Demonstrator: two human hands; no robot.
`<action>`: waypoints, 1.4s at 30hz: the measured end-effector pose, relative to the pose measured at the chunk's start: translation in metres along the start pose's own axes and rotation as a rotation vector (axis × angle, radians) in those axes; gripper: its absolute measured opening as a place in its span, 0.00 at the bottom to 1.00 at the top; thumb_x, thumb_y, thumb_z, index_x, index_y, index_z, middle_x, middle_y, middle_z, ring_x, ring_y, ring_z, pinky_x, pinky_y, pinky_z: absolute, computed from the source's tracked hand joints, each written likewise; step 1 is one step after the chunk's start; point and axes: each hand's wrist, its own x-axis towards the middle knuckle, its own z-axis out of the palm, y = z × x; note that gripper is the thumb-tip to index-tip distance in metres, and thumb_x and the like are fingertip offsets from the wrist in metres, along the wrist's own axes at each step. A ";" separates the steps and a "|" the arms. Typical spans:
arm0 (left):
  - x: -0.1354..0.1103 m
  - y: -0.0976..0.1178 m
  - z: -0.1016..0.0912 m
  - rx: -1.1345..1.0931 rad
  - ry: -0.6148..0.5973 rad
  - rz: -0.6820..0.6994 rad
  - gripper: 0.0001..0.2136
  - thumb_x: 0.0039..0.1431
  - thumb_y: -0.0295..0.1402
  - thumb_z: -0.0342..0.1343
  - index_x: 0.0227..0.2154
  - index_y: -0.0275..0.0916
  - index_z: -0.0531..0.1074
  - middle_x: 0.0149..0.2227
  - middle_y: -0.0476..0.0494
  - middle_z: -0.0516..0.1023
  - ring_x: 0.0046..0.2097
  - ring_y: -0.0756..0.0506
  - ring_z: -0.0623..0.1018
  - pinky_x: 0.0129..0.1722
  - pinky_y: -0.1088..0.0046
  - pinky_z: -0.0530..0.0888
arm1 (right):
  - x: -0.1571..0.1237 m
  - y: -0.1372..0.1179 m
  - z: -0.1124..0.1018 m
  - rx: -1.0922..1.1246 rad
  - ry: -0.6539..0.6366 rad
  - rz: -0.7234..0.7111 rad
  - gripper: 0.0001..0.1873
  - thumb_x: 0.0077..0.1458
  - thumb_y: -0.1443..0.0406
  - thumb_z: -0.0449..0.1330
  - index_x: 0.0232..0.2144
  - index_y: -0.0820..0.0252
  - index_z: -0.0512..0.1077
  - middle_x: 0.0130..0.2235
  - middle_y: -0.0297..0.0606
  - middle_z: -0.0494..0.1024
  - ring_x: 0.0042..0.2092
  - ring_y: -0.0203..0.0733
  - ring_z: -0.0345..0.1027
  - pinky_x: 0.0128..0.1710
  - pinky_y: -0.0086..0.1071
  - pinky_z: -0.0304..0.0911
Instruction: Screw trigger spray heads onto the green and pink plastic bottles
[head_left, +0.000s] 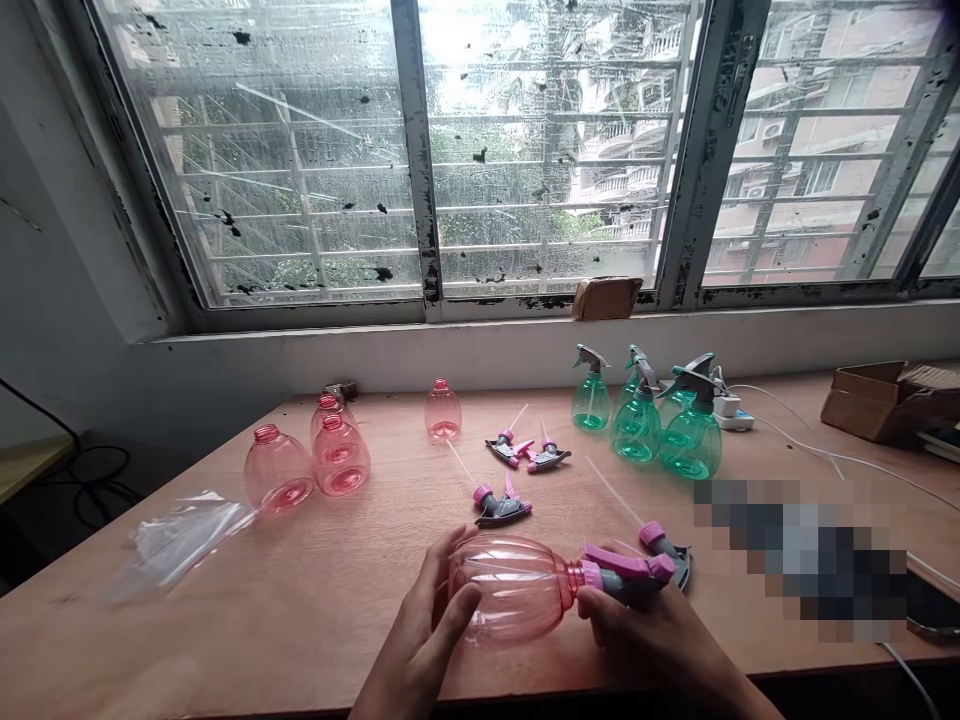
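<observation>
A clear pink bottle [514, 585] lies on its side in the air or on the table near the front edge; I cannot tell which. My left hand [420, 630] is wrapped round its base end. At its neck sits a grey and pink trigger spray head [626, 578], gripped by my right hand [652, 635], whose thumb and fingers close at the pink collar. Just behind that hand is another loose spray head [664, 545] with a thin tube. More loose spray heads lie further back, one [501, 508] right behind the bottle and two [551, 457] beyond it.
Several open pink bottles [277, 470] stand at the back left, beside a crumpled plastic bag [184, 535]. Green spray bottles [636, 430] stand at the back right. A cardboard box [874, 400], white cables and a blurred-out object [810, 555] are on the right. A window is behind.
</observation>
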 end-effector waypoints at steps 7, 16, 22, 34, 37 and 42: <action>0.002 0.000 -0.002 0.081 0.058 -0.017 0.27 0.64 0.56 0.54 0.58 0.44 0.71 0.61 0.40 0.76 0.65 0.31 0.70 0.64 0.56 0.67 | 0.002 0.002 -0.003 -0.104 -0.067 0.030 0.14 0.56 0.54 0.66 0.26 0.55 0.71 0.28 0.35 0.78 0.24 0.39 0.70 0.23 0.30 0.68; -0.006 0.004 0.001 -0.012 -0.044 0.070 0.24 0.66 0.48 0.58 0.61 0.48 0.67 0.69 0.44 0.63 0.72 0.33 0.57 0.69 0.62 0.62 | 0.002 -0.001 -0.005 -0.174 -0.066 0.039 0.11 0.55 0.56 0.65 0.26 0.55 0.74 0.28 0.35 0.79 0.26 0.43 0.72 0.23 0.32 0.68; -0.005 0.001 -0.001 -0.030 -0.064 0.093 0.23 0.65 0.44 0.60 0.60 0.50 0.67 0.68 0.43 0.62 0.71 0.33 0.58 0.69 0.60 0.62 | 0.004 0.006 -0.006 -0.123 -0.080 0.044 0.11 0.55 0.56 0.66 0.27 0.54 0.73 0.27 0.33 0.76 0.26 0.42 0.71 0.26 0.32 0.68; -0.007 0.003 -0.002 -0.064 -0.049 0.047 0.22 0.64 0.47 0.61 0.58 0.50 0.69 0.70 0.43 0.59 0.70 0.33 0.62 0.66 0.59 0.66 | 0.002 0.007 -0.004 -0.027 -0.092 0.100 0.14 0.53 0.54 0.68 0.26 0.54 0.72 0.26 0.31 0.74 0.24 0.40 0.70 0.25 0.32 0.66; -0.003 0.002 -0.002 -0.072 0.024 0.044 0.24 0.65 0.50 0.58 0.59 0.47 0.68 0.70 0.39 0.62 0.70 0.32 0.62 0.68 0.53 0.63 | 0.002 0.006 -0.004 -0.051 -0.083 0.103 0.13 0.53 0.54 0.68 0.26 0.54 0.72 0.26 0.30 0.73 0.24 0.40 0.70 0.25 0.33 0.65; -0.001 -0.004 -0.004 -0.084 0.024 0.016 0.29 0.65 0.49 0.59 0.65 0.47 0.64 0.69 0.39 0.65 0.70 0.32 0.63 0.70 0.52 0.59 | 0.002 0.007 -0.003 -0.047 -0.050 0.077 0.13 0.52 0.54 0.69 0.26 0.54 0.71 0.26 0.29 0.73 0.24 0.40 0.70 0.24 0.32 0.67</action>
